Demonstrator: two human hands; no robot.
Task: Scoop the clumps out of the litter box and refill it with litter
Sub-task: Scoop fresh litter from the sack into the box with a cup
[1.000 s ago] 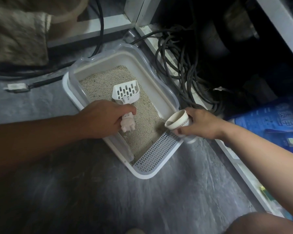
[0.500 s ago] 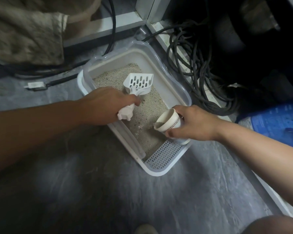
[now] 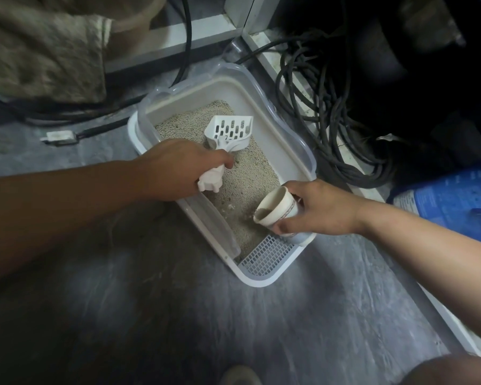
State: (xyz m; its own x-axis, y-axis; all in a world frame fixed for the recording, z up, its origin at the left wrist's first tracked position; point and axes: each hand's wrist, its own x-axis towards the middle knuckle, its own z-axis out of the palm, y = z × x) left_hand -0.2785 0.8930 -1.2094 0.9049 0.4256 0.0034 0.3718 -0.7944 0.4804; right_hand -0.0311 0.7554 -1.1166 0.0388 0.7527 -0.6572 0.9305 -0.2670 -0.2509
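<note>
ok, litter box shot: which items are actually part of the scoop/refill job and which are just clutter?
In the job:
- litter box, litter inside
- slotted scoop, gripped by the left hand
- paper cup, tilted over the box, held by the right hand
- blue bag, possibly litter; print unreadable

Lying about:
- coiled black cables
- white plug on the floor
- brown cloth

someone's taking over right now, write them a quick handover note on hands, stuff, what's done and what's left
Left hand grips the white slotted scoop by its handle, head over the litter, nothing visible in it.
Right hand holds a paper cup tilted over the near end of the litter box; some litter shows inside its rim.
Blue bag lies on the floor to the right.
Done: cannot tell whether any clumps are out.
Left: finish scooping, then refill.
</note>
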